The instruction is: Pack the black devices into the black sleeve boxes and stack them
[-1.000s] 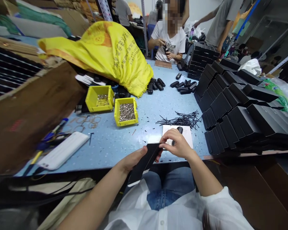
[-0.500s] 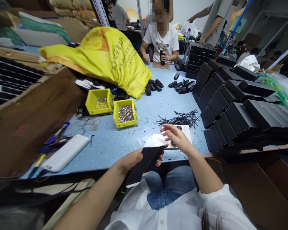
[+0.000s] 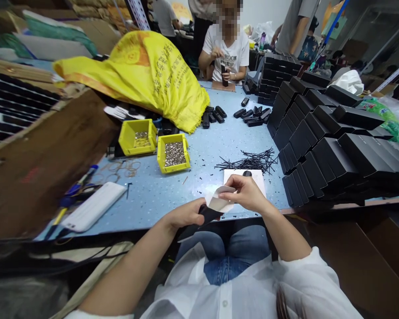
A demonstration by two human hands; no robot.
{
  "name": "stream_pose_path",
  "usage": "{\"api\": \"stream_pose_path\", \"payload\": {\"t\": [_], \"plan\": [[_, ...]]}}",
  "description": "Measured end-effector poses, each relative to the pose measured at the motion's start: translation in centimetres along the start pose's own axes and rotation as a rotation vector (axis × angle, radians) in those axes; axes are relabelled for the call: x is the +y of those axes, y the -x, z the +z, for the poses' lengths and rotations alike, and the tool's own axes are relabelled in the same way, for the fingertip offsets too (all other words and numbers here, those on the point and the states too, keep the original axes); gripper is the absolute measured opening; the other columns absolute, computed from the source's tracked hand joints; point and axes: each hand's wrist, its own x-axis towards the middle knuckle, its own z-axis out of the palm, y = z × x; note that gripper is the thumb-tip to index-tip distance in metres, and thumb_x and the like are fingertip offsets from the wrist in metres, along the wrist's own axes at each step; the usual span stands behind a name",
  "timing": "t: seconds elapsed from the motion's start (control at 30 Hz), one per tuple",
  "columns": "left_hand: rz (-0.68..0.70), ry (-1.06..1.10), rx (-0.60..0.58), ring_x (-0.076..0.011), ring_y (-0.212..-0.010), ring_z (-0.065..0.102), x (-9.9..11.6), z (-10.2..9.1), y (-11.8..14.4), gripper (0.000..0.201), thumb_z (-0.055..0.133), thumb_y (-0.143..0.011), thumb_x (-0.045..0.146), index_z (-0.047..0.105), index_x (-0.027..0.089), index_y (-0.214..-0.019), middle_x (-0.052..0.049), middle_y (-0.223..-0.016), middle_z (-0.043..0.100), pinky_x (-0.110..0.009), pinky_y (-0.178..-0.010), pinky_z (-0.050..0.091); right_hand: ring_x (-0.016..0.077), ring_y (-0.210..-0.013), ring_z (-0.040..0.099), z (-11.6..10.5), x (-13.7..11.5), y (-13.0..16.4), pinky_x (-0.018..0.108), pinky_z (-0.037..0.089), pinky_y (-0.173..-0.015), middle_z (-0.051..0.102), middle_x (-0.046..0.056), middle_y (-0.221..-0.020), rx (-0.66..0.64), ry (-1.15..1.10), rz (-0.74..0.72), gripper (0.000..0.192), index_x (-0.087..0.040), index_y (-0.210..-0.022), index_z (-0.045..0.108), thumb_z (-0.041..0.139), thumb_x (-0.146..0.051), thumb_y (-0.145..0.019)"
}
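A black cardboard box [image 3: 211, 214] with a pale inner side is held above the near table edge, in front of my lap. My left hand [image 3: 185, 214] is closed around its body, the thumb on the near side. The fingers of my right hand [image 3: 248, 193] pinch the white-lined end flap [image 3: 219, 203] at the box's far end. Just beyond lies a white board [image 3: 258, 178] with a small dark part [image 3: 247, 173] on it, partly covered by my right hand.
Stacked black boxes [image 3: 326, 164] rise on the right. Thin black strips [image 3: 252, 160] lie behind the white board. Two yellow bins [image 3: 173, 169] with small metal parts and a yellow sack [image 3: 153, 66] stand left. Across the table [image 3: 166, 199], a person [image 3: 226, 48] holds a black object.
My right hand has closed from spread fingers onto the flap, and the flap has bent. The box has tipped lower. Across the table, the person's free hand has risen to the black object.
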Motion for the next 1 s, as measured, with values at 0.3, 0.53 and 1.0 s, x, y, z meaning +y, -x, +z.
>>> {"api": "stream_pose_path", "payload": {"t": [0.3, 0.53, 1.0], "plan": [[0.214, -0.108, 0.218, -0.0333, -0.112, 0.054, -1.0, 1.5, -0.4, 0.077, 0.080, -0.062, 0.050, 0.052, 0.017, -0.125, -0.012, -0.119, 0.061, -0.042, -0.098, 0.040, 0.0270, -0.131, 0.041, 0.7, -0.5, 1.4, 0.049, 0.035, -0.109, 0.051, 0.006, -0.134, 0.150, 0.447, -0.510, 0.016, -0.024, -0.088, 0.070, 0.072, -0.037, -0.079], [0.355, -0.469, 0.499, -0.0300, -0.118, 0.053, -2.4, 1.5, 1.0, 0.064, 0.078, -0.069, 0.038, 0.044, 0.022, -0.122, -0.014, -0.127, 0.054, -0.043, -0.107, 0.033, 0.0245, -0.123, 0.048, 3.0, 2.7, 1.7, 0.044, 0.041, -0.103, 0.049, 0.008, -0.130, 0.318, -0.091, -0.278, 0.022, -0.022, -0.081, 0.067, 0.073, -0.042, -0.077], [0.247, -0.622, 0.596, -0.0275, -0.115, 0.055, -0.8, 1.9, 0.7, 0.074, 0.072, -0.069, 0.036, 0.024, 0.021, -0.124, -0.014, -0.125, 0.046, -0.046, -0.096, 0.046, 0.0222, -0.121, 0.056, 5.8, 3.7, -0.4, 0.040, 0.040, -0.107, 0.060, 0.006, -0.130, 0.026, -0.345, -0.292, 0.039, -0.026, -0.117, 0.068, 0.065, -0.046, -0.083]]}}
